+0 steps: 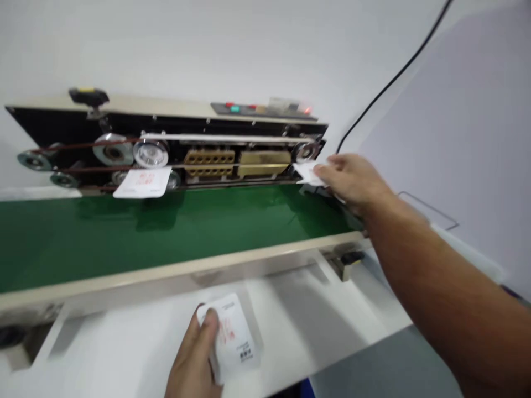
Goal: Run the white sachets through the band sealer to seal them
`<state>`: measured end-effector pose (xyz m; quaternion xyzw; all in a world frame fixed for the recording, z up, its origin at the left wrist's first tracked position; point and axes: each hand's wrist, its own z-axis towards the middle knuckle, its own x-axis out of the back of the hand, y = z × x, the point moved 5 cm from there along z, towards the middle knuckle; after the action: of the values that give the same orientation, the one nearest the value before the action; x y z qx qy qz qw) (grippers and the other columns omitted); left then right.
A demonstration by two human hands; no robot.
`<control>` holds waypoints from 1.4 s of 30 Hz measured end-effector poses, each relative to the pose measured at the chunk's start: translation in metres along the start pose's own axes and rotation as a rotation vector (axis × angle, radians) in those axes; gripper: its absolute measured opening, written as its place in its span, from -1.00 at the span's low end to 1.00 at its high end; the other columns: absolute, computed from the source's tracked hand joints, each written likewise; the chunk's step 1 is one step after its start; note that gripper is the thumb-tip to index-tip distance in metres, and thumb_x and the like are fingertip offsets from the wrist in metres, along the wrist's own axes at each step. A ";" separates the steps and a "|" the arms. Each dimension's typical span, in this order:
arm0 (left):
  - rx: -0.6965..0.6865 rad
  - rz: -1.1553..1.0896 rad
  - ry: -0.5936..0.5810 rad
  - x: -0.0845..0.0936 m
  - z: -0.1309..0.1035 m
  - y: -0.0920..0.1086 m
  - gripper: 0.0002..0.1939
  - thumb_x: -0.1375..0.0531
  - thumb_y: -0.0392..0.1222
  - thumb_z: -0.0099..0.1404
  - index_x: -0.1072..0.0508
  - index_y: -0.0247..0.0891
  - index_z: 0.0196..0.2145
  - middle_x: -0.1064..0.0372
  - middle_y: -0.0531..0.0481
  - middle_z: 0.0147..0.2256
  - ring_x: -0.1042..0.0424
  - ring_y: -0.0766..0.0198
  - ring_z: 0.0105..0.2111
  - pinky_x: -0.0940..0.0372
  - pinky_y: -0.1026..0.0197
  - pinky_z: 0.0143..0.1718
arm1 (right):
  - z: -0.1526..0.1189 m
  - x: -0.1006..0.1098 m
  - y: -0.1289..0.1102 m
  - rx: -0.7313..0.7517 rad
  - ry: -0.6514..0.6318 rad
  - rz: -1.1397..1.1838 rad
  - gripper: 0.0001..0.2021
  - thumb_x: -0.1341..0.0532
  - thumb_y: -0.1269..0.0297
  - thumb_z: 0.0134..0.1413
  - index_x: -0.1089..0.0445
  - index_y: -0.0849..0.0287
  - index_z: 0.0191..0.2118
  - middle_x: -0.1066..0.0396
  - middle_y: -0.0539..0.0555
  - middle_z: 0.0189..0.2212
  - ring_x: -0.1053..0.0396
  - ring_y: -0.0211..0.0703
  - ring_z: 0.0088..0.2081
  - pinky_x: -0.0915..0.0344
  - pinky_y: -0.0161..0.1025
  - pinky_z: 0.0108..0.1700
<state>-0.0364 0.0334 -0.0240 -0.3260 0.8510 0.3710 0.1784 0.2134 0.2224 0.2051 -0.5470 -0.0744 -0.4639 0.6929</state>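
Note:
At the bottom, my left hand (197,354) is closed on a white packet (233,334) with red and black print, its thumb on the top face; whether it is one packet or a small stack I cannot tell. My right hand (344,176) pinches another white packet (306,172) at the right end of the sealing machine (166,122), beside the end roller. A third white packet (144,183) with red print hangs by its edge from the machine's left part, over the green conveyor belt (232,221).
Red and green buttons sit on the control panel (265,109) atop the machine. A black cable (390,83) runs up the wall at right. Below the belt's pale rail (182,268) is a white table (307,315). Dark knobs stick out at both ends of the rail.

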 end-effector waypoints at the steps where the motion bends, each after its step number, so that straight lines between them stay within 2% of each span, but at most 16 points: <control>1: 0.014 -0.025 0.011 -0.002 -0.002 0.002 -0.56 -0.34 -0.02 0.24 -0.36 -0.04 0.03 -0.63 -0.01 -0.16 -0.57 0.05 -0.05 -0.44 0.11 -0.09 | -0.015 0.002 -0.006 0.058 0.055 -0.028 -0.76 -0.36 0.38 0.00 -0.42 0.26 -0.17 -0.48 0.30 -0.11 -0.46 0.11 -0.14 -0.34 0.05 -0.05; 3: 0.011 -0.102 -0.050 -0.009 -0.003 0.007 -0.66 -0.23 -0.01 0.36 -0.35 -0.09 0.04 -0.61 -0.04 -0.11 -0.55 0.11 -0.03 -0.39 0.11 -0.01 | -0.056 0.007 -0.017 0.207 0.155 -0.044 -0.67 -0.30 0.28 0.12 -0.35 0.17 0.01 -0.39 0.23 0.05 -0.42 0.04 -0.08 -0.29 0.03 0.04; 5: -0.027 -0.155 -0.109 -0.013 -0.003 0.013 -0.77 -0.20 -0.02 0.39 -0.41 -0.15 -0.07 -0.61 -0.04 -0.15 -0.55 0.15 -0.06 -0.35 0.12 0.03 | -0.109 0.007 -0.026 0.412 0.187 -0.028 -0.85 -0.24 0.19 0.22 -0.37 0.05 -0.12 -0.45 0.11 -0.22 -0.41 -0.03 -0.26 -0.34 -0.04 -0.16; 7: -0.060 -0.178 -0.157 -0.015 -0.004 0.017 -0.81 -0.19 -0.03 0.39 -0.45 -0.19 -0.17 -0.60 -0.01 -0.24 -0.55 0.16 -0.12 -0.33 0.10 0.05 | -0.162 -0.012 -0.028 0.636 -0.117 0.021 -0.90 -0.25 0.17 0.21 -0.33 0.00 -0.21 -0.40 0.03 -0.40 -0.34 -0.12 -0.43 -0.31 -0.13 -0.37; 8: -0.070 -0.181 -0.179 -0.015 -0.004 0.018 -0.80 -0.19 -0.02 0.40 -0.46 -0.19 -0.19 -0.58 0.00 -0.28 -0.55 0.16 -0.15 -0.33 0.08 0.04 | -0.184 -0.024 -0.022 0.626 -0.282 0.067 -0.89 -0.26 0.20 0.20 -0.33 0.01 -0.21 -0.39 0.02 -0.40 -0.35 -0.14 -0.43 -0.32 -0.16 -0.40; 10: -0.088 -0.176 -0.223 -0.014 -0.005 0.018 -0.80 -0.19 0.00 0.40 -0.47 -0.18 -0.20 -0.55 0.03 -0.35 -0.54 0.17 -0.18 -0.33 0.06 0.03 | -0.217 -0.051 -0.004 0.482 -0.603 0.197 -0.87 -0.28 0.22 0.19 -0.33 0.06 -0.20 -0.40 0.00 -0.41 -0.37 -0.19 -0.43 -0.33 -0.23 -0.43; 12: -0.122 -0.125 -0.250 -0.012 -0.005 0.016 -0.81 -0.20 0.01 0.39 -0.46 -0.15 -0.19 -0.52 0.06 -0.36 -0.52 0.20 -0.21 -0.32 0.09 0.00 | -0.235 -0.073 0.014 0.263 -0.812 0.315 -0.85 -0.27 0.18 0.22 -0.35 0.11 -0.21 -0.41 -0.01 -0.43 -0.35 -0.23 -0.45 -0.32 -0.28 -0.45; 15: -0.171 -0.013 -0.263 -0.008 -0.003 0.013 -0.81 -0.22 0.01 0.38 -0.45 -0.12 -0.17 -0.49 0.08 -0.33 -0.48 0.25 -0.24 -0.30 0.16 -0.05 | -0.240 -0.088 0.024 0.058 -0.924 0.432 -0.77 -0.22 0.09 0.29 -0.36 0.16 -0.28 -0.36 -0.04 -0.49 -0.28 -0.27 -0.48 -0.25 -0.31 -0.47; 20: -0.201 0.046 -0.332 -0.009 -0.001 0.013 -0.84 -0.20 -0.01 0.40 -0.42 -0.13 -0.23 -0.42 0.14 -0.38 -0.38 0.36 -0.34 -0.27 0.24 -0.14 | -0.230 -0.088 0.023 -0.053 -0.971 0.544 -0.69 -0.17 0.04 0.32 -0.34 0.17 -0.34 -0.29 -0.05 -0.50 -0.21 -0.31 -0.47 -0.20 -0.33 -0.44; 24: -0.229 0.007 -0.251 -0.008 0.000 0.016 -0.82 -0.18 -0.01 0.42 -0.34 -0.11 -0.30 -0.37 0.22 -0.43 -0.26 0.45 -0.46 -0.24 0.29 -0.22 | -0.235 -0.087 0.032 -0.103 -1.060 0.524 -0.72 -0.33 0.05 0.17 -0.36 0.17 -0.26 -0.39 -0.01 -0.41 -0.28 -0.25 -0.41 -0.22 -0.30 -0.39; 27: -0.226 -0.007 -0.216 -0.009 0.001 0.016 -0.81 -0.18 -0.01 0.42 -0.32 -0.11 -0.30 -0.38 0.22 -0.45 -0.27 0.44 -0.47 -0.23 0.31 -0.28 | -0.242 -0.088 0.041 -0.164 -1.129 0.515 -0.73 -0.32 0.06 0.18 -0.40 0.18 -0.24 -0.45 0.03 -0.37 -0.34 -0.22 -0.37 -0.25 -0.29 -0.36; 31: -0.247 0.021 -0.275 -0.013 -0.001 0.016 -0.83 -0.15 -0.03 0.43 -0.38 -0.13 -0.29 -0.45 0.14 -0.37 -0.34 0.39 -0.38 -0.23 0.29 -0.32 | -0.237 -0.085 0.049 -0.272 -1.005 0.631 -0.77 -0.32 0.09 0.20 -0.46 0.15 -0.20 -0.47 0.01 -0.38 -0.35 -0.28 -0.38 -0.29 -0.35 -0.35; 34: -0.245 0.094 -0.326 -0.011 -0.001 0.016 -0.81 -0.15 -0.04 0.43 -0.44 -0.16 -0.29 -0.48 0.08 -0.29 -0.36 0.35 -0.37 -0.26 0.20 -0.24 | -0.229 -0.083 0.055 -0.301 -0.806 0.744 -0.82 -0.38 0.13 0.15 -0.48 0.11 -0.26 -0.50 -0.01 -0.41 -0.40 -0.29 -0.39 -0.34 -0.38 -0.34; 38: -0.257 0.265 -0.384 -0.006 -0.001 0.011 -0.80 -0.15 -0.02 0.43 -0.49 -0.17 -0.17 -0.44 0.06 -0.31 -0.34 0.29 -0.31 -0.23 0.13 -0.14 | -0.222 -0.076 0.064 -0.314 -0.550 0.886 -0.84 -0.44 0.18 0.09 -0.48 0.03 -0.26 -0.48 -0.05 -0.39 -0.41 -0.31 -0.38 -0.36 -0.40 -0.35; 40: -0.274 0.309 -0.398 -0.004 -0.002 0.010 -0.79 -0.14 -0.01 0.44 -0.47 -0.14 -0.14 -0.40 0.06 -0.31 -0.32 0.29 -0.29 -0.22 0.16 -0.15 | -0.219 -0.072 0.064 -0.297 -0.576 0.861 -0.85 -0.44 0.20 0.08 -0.50 0.02 -0.25 -0.46 -0.05 -0.41 -0.39 -0.34 -0.41 -0.34 -0.43 -0.38; 42: -0.274 0.287 -0.389 -0.002 -0.003 0.010 -0.81 -0.15 0.01 0.42 -0.44 -0.12 -0.17 -0.36 0.09 -0.34 -0.28 0.31 -0.33 -0.21 0.21 -0.24 | -0.219 -0.070 0.060 -0.272 -0.733 0.796 -0.88 -0.42 0.22 0.11 -0.51 0.04 -0.25 -0.44 -0.04 -0.43 -0.36 -0.37 -0.43 -0.30 -0.45 -0.40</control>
<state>-0.0419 0.0378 -0.0156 -0.1460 0.7801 0.5596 0.2386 0.1288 0.0788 0.0354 -0.7429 -0.0376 0.0490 0.6665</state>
